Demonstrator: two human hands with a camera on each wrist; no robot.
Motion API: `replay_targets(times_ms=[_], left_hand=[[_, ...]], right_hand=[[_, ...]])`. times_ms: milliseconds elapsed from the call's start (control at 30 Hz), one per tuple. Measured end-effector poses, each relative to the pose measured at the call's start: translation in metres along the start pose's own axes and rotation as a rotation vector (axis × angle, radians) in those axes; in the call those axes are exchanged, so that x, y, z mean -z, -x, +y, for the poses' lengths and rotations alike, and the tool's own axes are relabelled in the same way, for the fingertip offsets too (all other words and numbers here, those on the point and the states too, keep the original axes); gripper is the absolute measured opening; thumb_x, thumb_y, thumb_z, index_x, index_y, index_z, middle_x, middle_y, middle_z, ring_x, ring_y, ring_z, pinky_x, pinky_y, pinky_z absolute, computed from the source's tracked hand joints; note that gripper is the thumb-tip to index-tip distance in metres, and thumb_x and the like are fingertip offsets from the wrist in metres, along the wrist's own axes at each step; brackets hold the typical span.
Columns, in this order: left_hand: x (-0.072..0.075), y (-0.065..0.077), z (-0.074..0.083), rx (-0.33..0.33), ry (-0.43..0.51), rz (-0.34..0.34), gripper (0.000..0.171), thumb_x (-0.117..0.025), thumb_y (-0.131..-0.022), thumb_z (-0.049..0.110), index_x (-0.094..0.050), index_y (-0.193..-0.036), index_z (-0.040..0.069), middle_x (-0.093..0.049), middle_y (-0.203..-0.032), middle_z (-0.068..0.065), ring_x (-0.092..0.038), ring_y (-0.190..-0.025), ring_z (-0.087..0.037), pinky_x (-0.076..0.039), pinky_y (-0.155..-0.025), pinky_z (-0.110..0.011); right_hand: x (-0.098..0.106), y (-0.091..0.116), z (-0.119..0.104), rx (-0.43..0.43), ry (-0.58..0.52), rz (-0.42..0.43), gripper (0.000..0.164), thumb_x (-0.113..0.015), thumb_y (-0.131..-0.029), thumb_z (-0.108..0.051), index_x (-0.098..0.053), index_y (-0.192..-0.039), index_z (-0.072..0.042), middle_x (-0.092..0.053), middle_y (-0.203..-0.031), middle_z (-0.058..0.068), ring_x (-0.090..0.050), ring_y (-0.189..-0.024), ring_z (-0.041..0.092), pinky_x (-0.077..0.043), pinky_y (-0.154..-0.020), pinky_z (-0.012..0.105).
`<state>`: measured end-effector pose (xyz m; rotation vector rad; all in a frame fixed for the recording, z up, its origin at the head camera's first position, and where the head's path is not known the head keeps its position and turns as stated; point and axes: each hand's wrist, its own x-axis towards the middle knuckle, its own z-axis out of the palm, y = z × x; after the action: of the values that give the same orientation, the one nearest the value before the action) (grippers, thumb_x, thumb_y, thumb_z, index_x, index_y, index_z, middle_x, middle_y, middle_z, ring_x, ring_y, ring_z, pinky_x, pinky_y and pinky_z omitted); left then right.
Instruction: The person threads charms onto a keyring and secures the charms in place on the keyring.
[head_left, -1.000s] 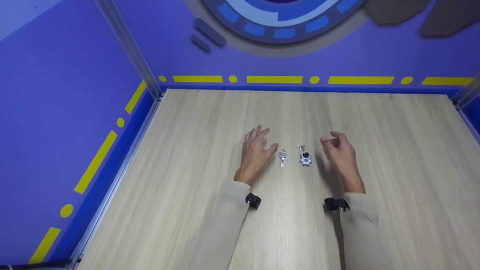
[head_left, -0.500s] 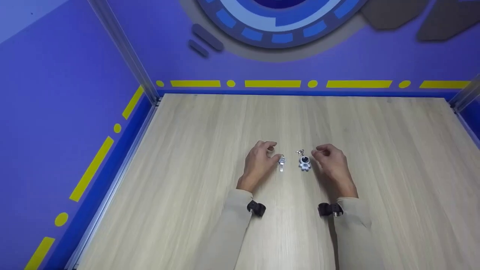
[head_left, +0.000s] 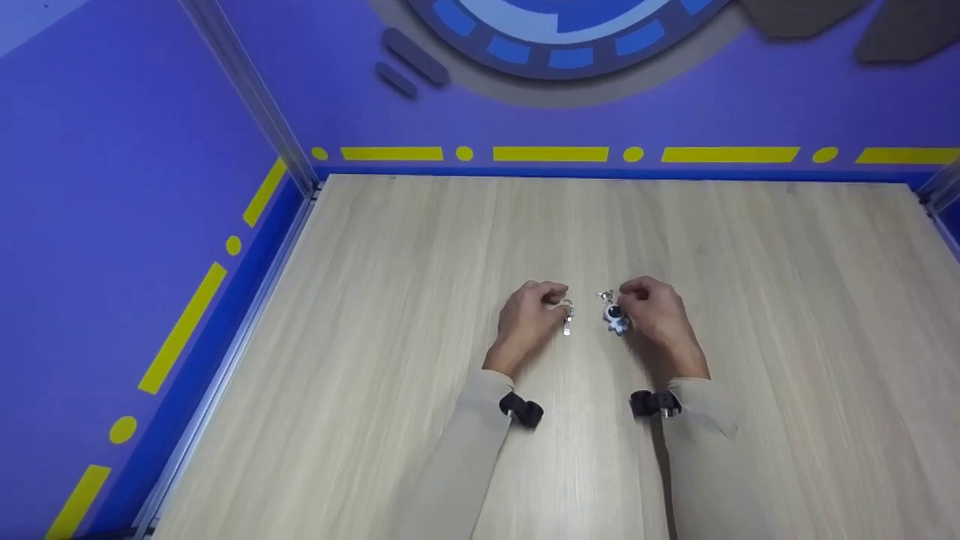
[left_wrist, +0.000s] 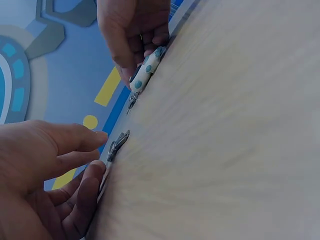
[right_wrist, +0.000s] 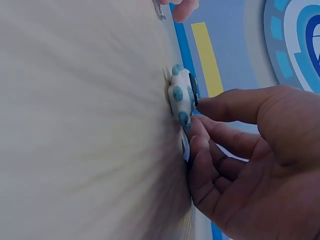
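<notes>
Just at the fingertips of the left hand [head_left: 529, 319] I've got the key [head_left: 568, 328], long axis near-to-far, can't tell if it's pinched. Across the gap, the right hand [head_left: 657, 315] is pinching the astronaut charm [head_left: 614, 321], clasp [head_left: 604, 296] at the far end.

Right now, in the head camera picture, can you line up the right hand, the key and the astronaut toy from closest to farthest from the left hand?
From the left hand, going right:
1. Key: right beside it.
2. Astronaut toy: past the key.
3. Right hand: farthest right, touching the astronaut toy.
</notes>
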<state>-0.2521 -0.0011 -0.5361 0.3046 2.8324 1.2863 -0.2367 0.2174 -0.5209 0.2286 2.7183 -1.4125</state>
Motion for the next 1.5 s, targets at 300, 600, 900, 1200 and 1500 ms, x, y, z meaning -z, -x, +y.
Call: replay_targets(times_ms=[300,600,900,1200,1500], left_hand=[[-0.001,0.0,0.003,0.02,-0.092,-0.051,0.033,-0.08,-0.095,0.025,-0.079,-0.128,0.022,-0.068,-0.106,0.006,-0.066,-0.1,-0.009,-0.051,-0.082,-0.026],[-0.001,0.001,0.002,0.009,-0.093,-0.067,0.027,-0.081,-0.093,0.024,-0.082,-0.12,0.022,-0.065,-0.104,0.007,-0.064,-0.098,-0.009,-0.049,-0.08,-0.026],[0.003,-0.001,0.0,-0.008,-0.074,-0.086,0.02,-0.082,-0.093,0.021,-0.081,-0.113,0.019,-0.067,-0.103,0.006,-0.066,-0.097,-0.01,-0.049,-0.081,-0.025],[0.007,-0.003,-0.001,-0.037,-0.04,-0.11,0.023,-0.082,-0.093,0.016,-0.079,-0.115,0.012,-0.068,-0.1,0.003,-0.063,-0.092,-0.011,-0.049,-0.081,-0.024],[0.011,-0.003,0.001,-0.029,-0.001,-0.153,0.017,-0.084,-0.093,0.012,-0.078,-0.108,0.006,-0.067,-0.1,-0.002,-0.062,-0.092,-0.013,-0.049,-0.082,-0.023]], right_hand=[[-0.009,-0.002,-0.009,-0.043,0.098,0.017,0.035,-0.075,-0.099,-0.031,-0.065,-0.108,0.001,-0.067,-0.096,0.012,-0.059,-0.083,0.024,-0.046,-0.068,0.034],[-0.005,-0.004,-0.007,-0.044,0.1,-0.033,0.019,-0.071,-0.097,-0.014,-0.068,-0.108,0.001,-0.07,-0.095,0.011,-0.062,-0.078,0.019,-0.048,-0.063,0.029],[0.002,-0.004,-0.005,-0.005,0.029,-0.098,0.015,-0.066,-0.1,-0.003,-0.069,-0.112,0.005,-0.069,-0.098,0.013,-0.06,-0.08,0.018,-0.048,-0.064,0.025],[0.01,-0.008,-0.001,0.027,0.062,-0.095,0.015,-0.074,-0.097,-0.01,-0.074,-0.102,0.004,-0.072,-0.088,0.009,-0.061,-0.075,0.016,-0.047,-0.064,0.025],[0.008,-0.007,0.003,0.061,0.079,-0.069,0.013,-0.068,-0.095,-0.011,-0.074,-0.098,0.001,-0.072,-0.089,0.009,-0.059,-0.075,0.017,-0.046,-0.062,0.025]])
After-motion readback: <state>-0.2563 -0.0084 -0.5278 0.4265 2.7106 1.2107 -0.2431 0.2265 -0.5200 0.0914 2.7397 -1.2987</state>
